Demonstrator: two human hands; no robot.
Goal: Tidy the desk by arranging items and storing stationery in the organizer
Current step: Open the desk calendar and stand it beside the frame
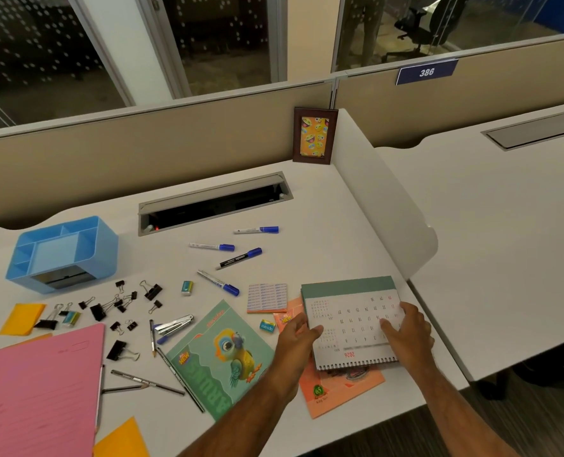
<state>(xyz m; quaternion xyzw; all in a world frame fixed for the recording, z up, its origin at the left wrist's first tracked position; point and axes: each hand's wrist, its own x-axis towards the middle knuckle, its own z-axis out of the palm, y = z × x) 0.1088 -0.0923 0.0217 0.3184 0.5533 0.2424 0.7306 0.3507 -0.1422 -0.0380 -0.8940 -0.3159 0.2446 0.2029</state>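
**Two hands on the desk calendar**

Both hands are on a spiral desk calendar (353,319) at the near right part of the white desk (323,206). The left hand (295,334) holds its left edge, with the thumb on top of the page. The right hand (406,328) holds the right side, fingers spread over the numbers and curled at the edge. The calendar lies almost flat. Its wire spiral is on the near edge and its green end points far, so the numbers read upside down from here. It sits on top of an orange notebook (340,387) that sticks out below it.

Just left of that lies a green notebook (223,357) with a parrot on the cover, turned at a slant. Four blue-capped markers (241,257) lie loose in the middle of the desk, mostly pointing left to right. A blue organizer (64,252) stands at the far left with its open boxes facing up. Near it, black binder clips (115,305) are scattered about. A stapler (174,324) and some pens (148,382) lie near the clips. A pink folder (36,390) fills the near left corner. A pad of sticky labels (267,297) lies beside the calendar. A small picture frame (314,136) stands in the far corner.
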